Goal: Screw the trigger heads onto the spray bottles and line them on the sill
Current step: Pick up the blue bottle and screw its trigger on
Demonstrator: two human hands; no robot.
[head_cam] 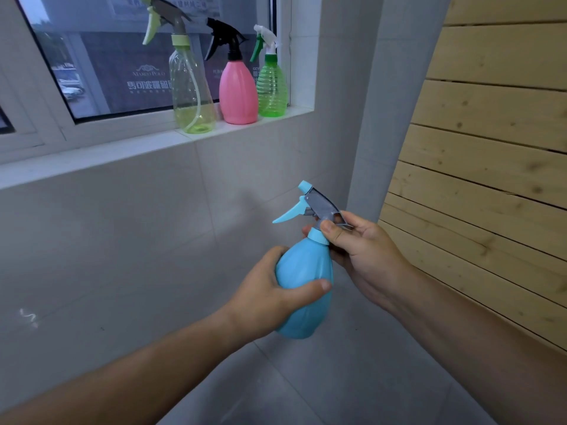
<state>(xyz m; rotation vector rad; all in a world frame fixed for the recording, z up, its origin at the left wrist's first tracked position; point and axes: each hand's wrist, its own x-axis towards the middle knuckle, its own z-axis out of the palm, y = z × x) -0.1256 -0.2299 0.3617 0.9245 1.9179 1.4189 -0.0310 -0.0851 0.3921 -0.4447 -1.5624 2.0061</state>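
I hold a blue spray bottle [303, 283] in mid-air below the sill. My left hand [270, 296] wraps its body. My right hand [359, 250] grips the neck and the grey-and-blue trigger head [316, 207] seated on top. On the white window sill [122, 148] stand three bottles with heads on, in a row at the right end: a clear yellow-green one [191, 87], a pink one with a black head [237, 87] and a green ribbed one [271, 84].
A tiled wall runs under the sill, and the window glass stands behind the bottles. A white column [368, 118] rises at the right of the sill, with light wooden slats [491, 148] beyond it. Grey floor tiles lie below.
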